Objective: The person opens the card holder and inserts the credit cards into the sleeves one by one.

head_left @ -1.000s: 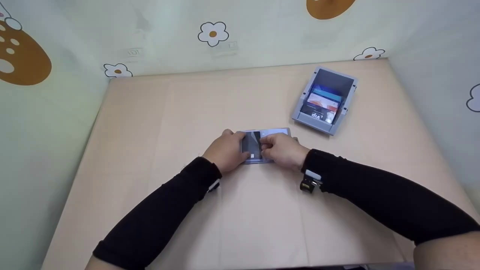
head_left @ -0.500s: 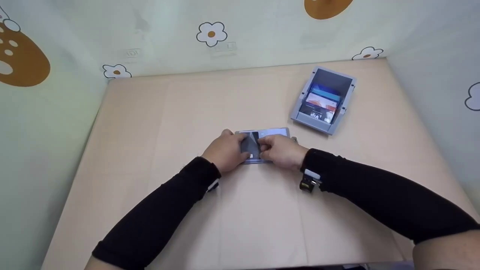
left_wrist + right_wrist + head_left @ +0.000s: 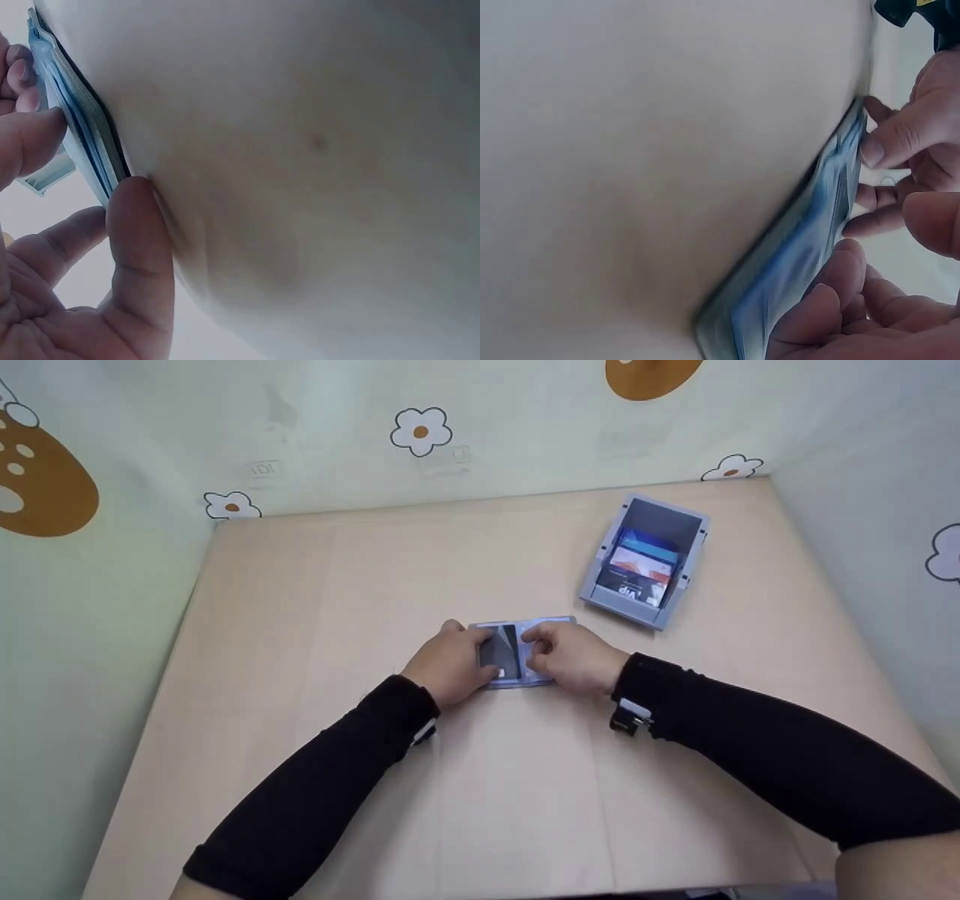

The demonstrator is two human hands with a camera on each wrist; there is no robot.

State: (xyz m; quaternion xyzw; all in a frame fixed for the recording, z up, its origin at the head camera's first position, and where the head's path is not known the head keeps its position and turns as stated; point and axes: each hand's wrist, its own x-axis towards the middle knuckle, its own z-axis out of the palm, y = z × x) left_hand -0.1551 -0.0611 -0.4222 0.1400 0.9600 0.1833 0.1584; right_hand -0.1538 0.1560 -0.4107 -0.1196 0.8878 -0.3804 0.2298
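An open card holder [image 3: 529,669] with clear sleeves lies flat on the table, a dark card [image 3: 500,651] in its left side. My left hand [image 3: 448,664] holds the holder's left end, thumb and fingers at its edges. In the left wrist view the fingertips grip the side of the layered card holder [image 3: 88,124]. Over the right side of it is my right hand [image 3: 574,656], fingers loosely bent and thumb apart, with nothing between them. The right wrist view shows these fingertips [image 3: 847,266] close over the blue-tinted sleeve.
At the back right stands a grey bin [image 3: 622,607] with several cards [image 3: 641,566] inside, the front one dark with "VIP" on it. Flower-printed walls [image 3: 337,442] bound the table [image 3: 360,577] at the back and both sides.
My right hand's fingertips have come away from the dark card's right edge and shifted slightly right, thumb and index finger parting. The left hand keeps its hold.
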